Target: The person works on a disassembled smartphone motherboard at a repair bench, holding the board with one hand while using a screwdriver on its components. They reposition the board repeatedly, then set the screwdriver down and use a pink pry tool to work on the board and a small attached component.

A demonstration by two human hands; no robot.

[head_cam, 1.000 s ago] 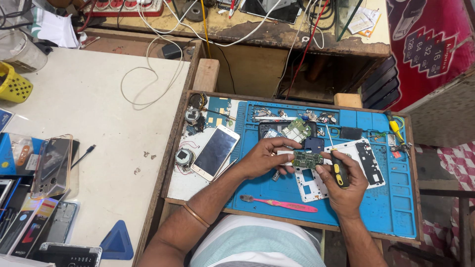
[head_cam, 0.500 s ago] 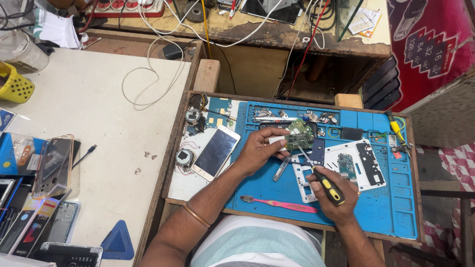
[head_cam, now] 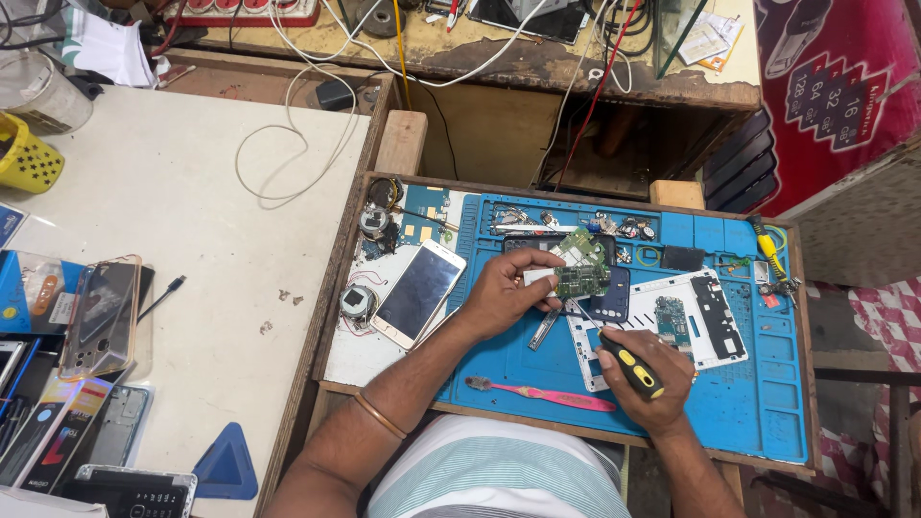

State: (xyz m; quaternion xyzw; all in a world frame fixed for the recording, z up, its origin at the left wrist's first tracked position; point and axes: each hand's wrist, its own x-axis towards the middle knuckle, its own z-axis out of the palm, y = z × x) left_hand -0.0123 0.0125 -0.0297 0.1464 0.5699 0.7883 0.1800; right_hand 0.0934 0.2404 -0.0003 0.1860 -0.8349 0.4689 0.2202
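left hand (head_cam: pixel 507 291) pinches green circuit board (head_cam: pixel 581 279) just above blue mat (head_cam: pixel 767 403); right hand (head_cam: pixel 645 379) grips black-yellow screwdriver (head_cam: pixel 624 363), tip at board's lower edge, white phone frame (head_cam: pixel 715 331) beside right hand.

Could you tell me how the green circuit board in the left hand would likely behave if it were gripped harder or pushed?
The green circuit board looks thin and flat, so it is probably stiff and light. The left hand pinches it by one edge, suggesting little weight. Its exposed components look fragile, so hard pressure or a slip of the screwdriver in the right hand might damage it.
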